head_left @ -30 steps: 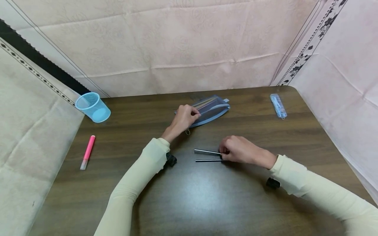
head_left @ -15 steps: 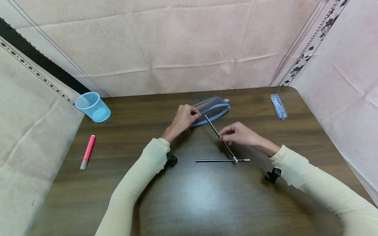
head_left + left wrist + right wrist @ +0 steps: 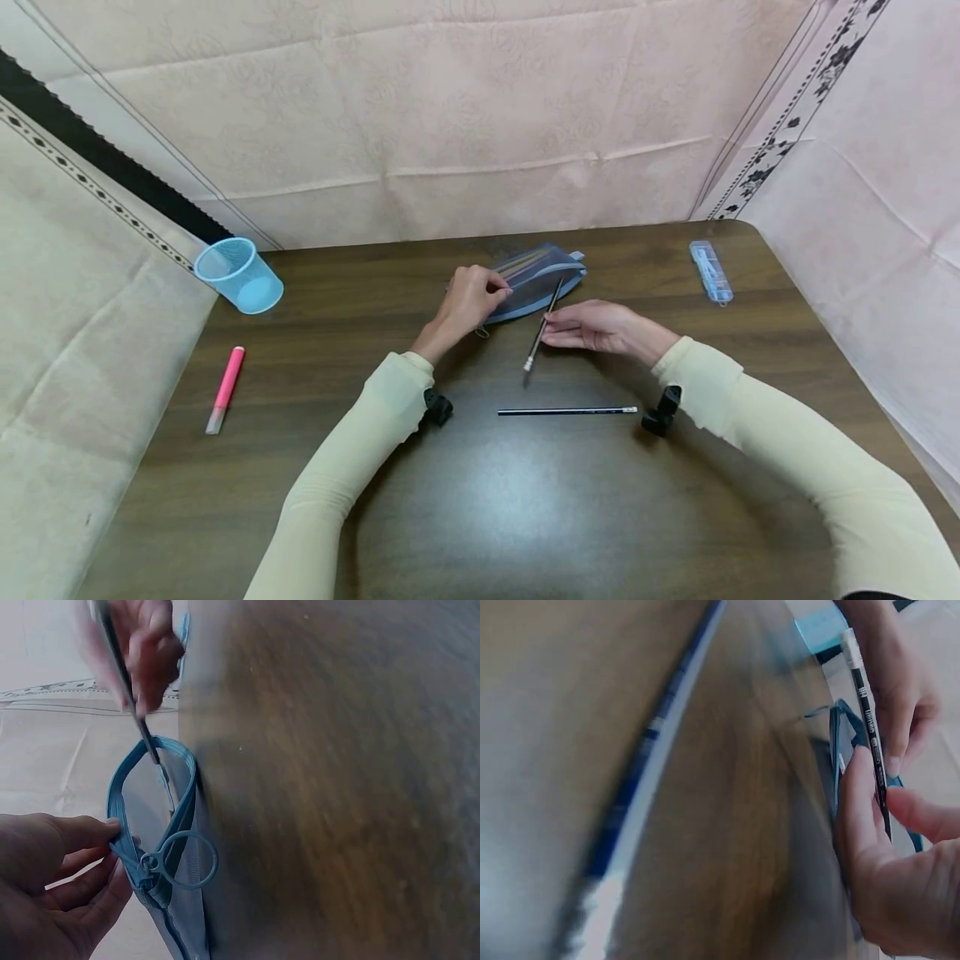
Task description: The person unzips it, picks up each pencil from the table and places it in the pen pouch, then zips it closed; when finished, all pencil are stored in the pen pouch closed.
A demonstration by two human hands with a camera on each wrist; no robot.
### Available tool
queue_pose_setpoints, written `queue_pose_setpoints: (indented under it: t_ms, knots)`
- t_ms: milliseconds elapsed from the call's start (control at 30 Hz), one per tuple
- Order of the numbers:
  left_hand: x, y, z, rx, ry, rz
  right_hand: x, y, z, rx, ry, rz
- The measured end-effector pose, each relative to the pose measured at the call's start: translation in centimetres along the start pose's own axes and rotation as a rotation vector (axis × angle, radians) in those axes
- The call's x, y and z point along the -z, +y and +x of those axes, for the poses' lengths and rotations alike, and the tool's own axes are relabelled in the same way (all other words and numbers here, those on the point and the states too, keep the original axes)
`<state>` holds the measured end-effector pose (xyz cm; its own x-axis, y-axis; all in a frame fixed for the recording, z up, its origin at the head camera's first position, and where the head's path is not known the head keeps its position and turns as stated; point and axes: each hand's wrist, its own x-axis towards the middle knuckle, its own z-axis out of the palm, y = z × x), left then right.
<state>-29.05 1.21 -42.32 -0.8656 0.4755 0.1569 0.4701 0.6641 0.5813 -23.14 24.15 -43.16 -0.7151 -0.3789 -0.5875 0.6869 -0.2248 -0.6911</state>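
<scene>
A blue mesh zip pencil pouch (image 3: pixel 525 304) lies toward the far edge of the table. My left hand (image 3: pixel 467 302) pinches the zip edge at its near-left end. In the left wrist view the pouch mouth gapes, with a zip-pull ring (image 3: pixel 190 859) hanging from it. My right hand (image 3: pixel 600 325) holds a dark pencil (image 3: pixel 535 346) between thumb and fingers, its white eraser end (image 3: pixel 850 646) pointing back toward me. The pencil's other end overlaps the pouch mouth in the left wrist view. A second dark pencil (image 3: pixel 567 411) lies crosswise on the table nearer me.
A light blue cup (image 3: pixel 240 275) lies tilted at the far left. Below it is a pink marker (image 3: pixel 225 390) with a clear end. At the far right is a narrow light blue case (image 3: pixel 711 272). Pale patterned cloth (image 3: pixel 480 125) hangs behind the wooden table.
My right hand has lifted one pencil off the table, turned it upward past the other, and brought it to the pouch. The left hand has stayed on the pouch edge.
</scene>
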Motion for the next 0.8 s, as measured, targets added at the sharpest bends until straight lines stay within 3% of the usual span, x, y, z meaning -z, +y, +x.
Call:
queue_pose_setpoints:
  t_ms: [333, 600, 800]
  knots:
    - [-0.2, 0.3, 0.0, -0.004, -0.004, -0.009, -0.7, -1.9, 4.8, 0.067, 0.130, 0.178]
    - [-0.3, 0.3, 0.1, 0.007, -0.003, -0.003, -1.8, -2.7, 6.3, 0.106, 0.250, 0.299]
    - [-0.3, 0.3, 0.3, 0.019, -0.014, 0.002, -2.8, -2.7, 7.3, 0.130, 0.256, 0.350]
